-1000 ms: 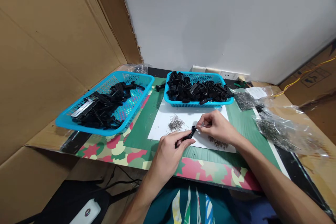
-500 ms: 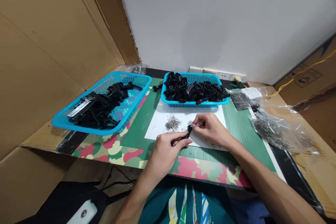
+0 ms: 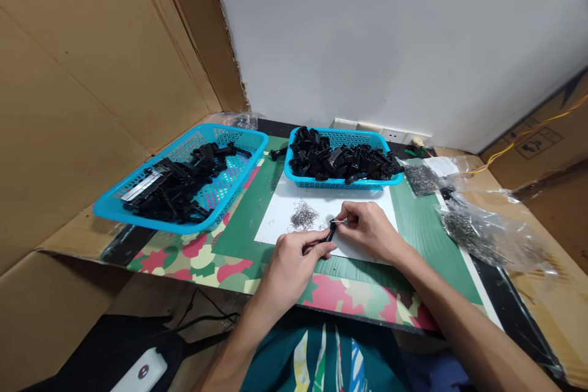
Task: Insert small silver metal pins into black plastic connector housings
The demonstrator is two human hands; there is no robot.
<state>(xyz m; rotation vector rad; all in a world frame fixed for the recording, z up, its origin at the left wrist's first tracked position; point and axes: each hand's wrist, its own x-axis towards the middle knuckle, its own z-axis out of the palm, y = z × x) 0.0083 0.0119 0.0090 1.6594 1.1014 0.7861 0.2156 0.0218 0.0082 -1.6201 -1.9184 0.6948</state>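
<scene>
As a black part (image 3: 331, 230) juts from the gripping left hand (image 3: 294, 257), the right hand (image 3: 369, 225) pinches metal (image 3: 339, 221).

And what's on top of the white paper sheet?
A pile of small wire pieces lies on the white paper sheet. The blue basket of black plastic parts hides its far edge; the right hand covers another bit, so I can't see beneath either.

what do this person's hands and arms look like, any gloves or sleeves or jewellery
The left hand and right hand are both bare, with no gloves, and no ring can be made out. No watch, band or sleeve shows on either forearm. Below them, a dark teal garment is worn, printed with long shapes in white, pale yellow, green and blue.
</scene>
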